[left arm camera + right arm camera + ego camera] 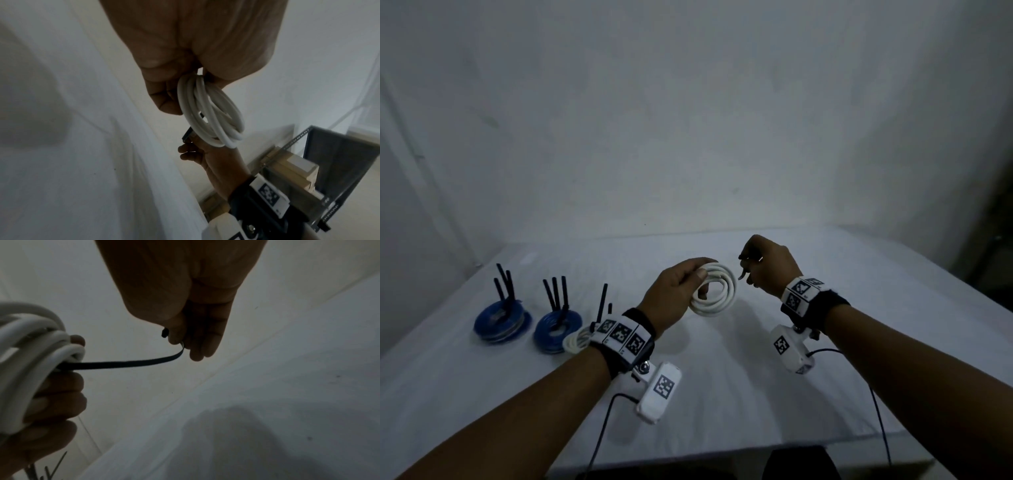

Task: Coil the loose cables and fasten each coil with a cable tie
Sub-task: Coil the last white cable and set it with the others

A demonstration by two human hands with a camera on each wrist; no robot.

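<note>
A: Where is the white coil (714, 287) sitting?

B: Above the table (722, 394), the left hand (674, 291) gripping it.

A: And the cable tie (123, 364)?

B: It is running sideways from the coil to the right hand (768, 265), which is pinching its head end, just beside the coil.

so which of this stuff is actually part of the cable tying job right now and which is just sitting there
In use:
- coiled white cable, gripped by the left hand
- thin black cable tie, threaded through the coil, its head end pinched by the right hand

Sitting by, on the white-covered table:
- two blue cable coils, already tied
- a smaller white coil, tied
</note>
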